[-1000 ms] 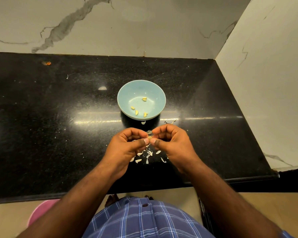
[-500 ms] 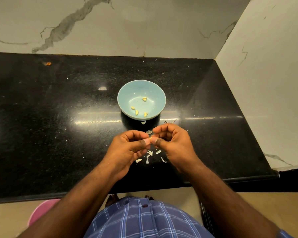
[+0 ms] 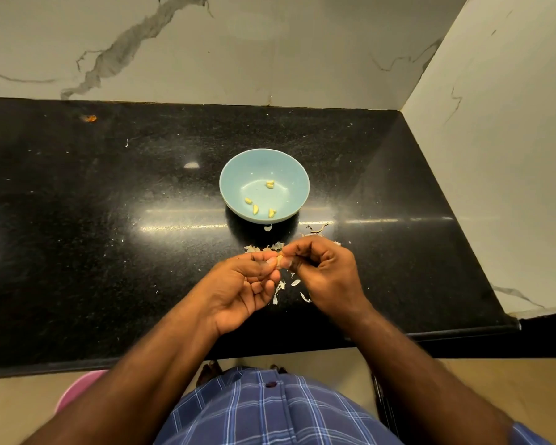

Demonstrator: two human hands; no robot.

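— Where's the clove?
— The garlic clove [image 3: 280,261] is clamped in both grips, pinched between left hand [image 3: 241,290] and right hand [image 3: 326,274], above the peels [image 3: 294,282] on the counter [image 3: 109,220].
— Anything different?
— The left palm has rolled upward and its lower fingers have loosened.
— Room?
— The bowl [image 3: 238,175] is just beyond. The counter runs wide leftward, the wall stands right, and the front edge lies under the wrists.

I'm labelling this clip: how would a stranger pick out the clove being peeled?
Over the black counter, nearer than the blue bowl, left hand and right hand meet. The clove is pinched between them, unlike those lying in the bowl.
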